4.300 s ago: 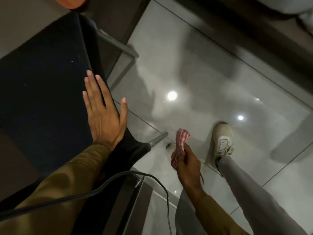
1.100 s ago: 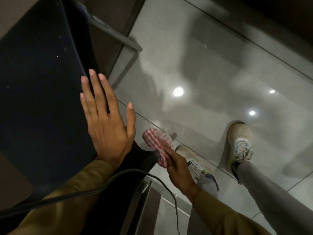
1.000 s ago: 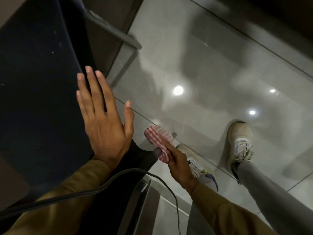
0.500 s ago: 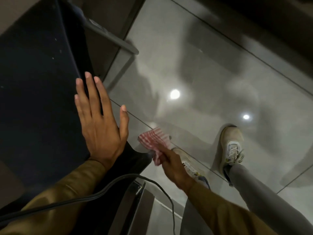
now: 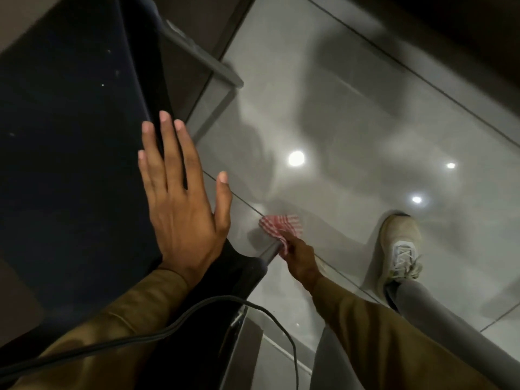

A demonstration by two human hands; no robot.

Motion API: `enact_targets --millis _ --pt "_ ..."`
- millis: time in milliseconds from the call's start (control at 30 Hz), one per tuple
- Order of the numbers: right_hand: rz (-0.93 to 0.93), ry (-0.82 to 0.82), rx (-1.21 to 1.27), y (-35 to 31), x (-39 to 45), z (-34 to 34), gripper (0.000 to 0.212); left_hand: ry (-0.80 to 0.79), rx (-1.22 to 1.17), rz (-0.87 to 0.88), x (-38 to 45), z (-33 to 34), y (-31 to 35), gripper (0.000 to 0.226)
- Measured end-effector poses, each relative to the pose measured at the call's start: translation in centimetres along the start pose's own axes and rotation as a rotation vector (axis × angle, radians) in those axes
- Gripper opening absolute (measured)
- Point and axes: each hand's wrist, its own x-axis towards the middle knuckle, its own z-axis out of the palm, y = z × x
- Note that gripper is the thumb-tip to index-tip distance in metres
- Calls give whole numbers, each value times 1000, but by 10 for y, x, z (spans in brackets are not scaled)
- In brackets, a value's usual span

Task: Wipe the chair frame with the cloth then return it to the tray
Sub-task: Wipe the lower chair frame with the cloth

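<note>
A person's left hand (image 5: 183, 204) lies flat, fingers spread and holding nothing, against the dark chair seat (image 5: 73, 142). Lower down, the right hand (image 5: 299, 256) has its grip closed on a red-and-white checked cloth (image 5: 281, 226), pressing it to a grey chair frame (image 5: 270, 252) leg above the glossy tiled floor (image 5: 351, 114), near a pale sneaker (image 5: 399, 246).

Glossy grey tiled floor (image 5: 351, 114) with dark grout lines mirrors three bright ceiling lights (image 5: 296, 158)
</note>
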Motion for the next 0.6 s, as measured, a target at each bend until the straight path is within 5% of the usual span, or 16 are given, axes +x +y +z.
enact_targets --millis 600 --pt "-47 54 -211 -79 -127 -1 33 -183 78 -52 -3 -10 8 89"
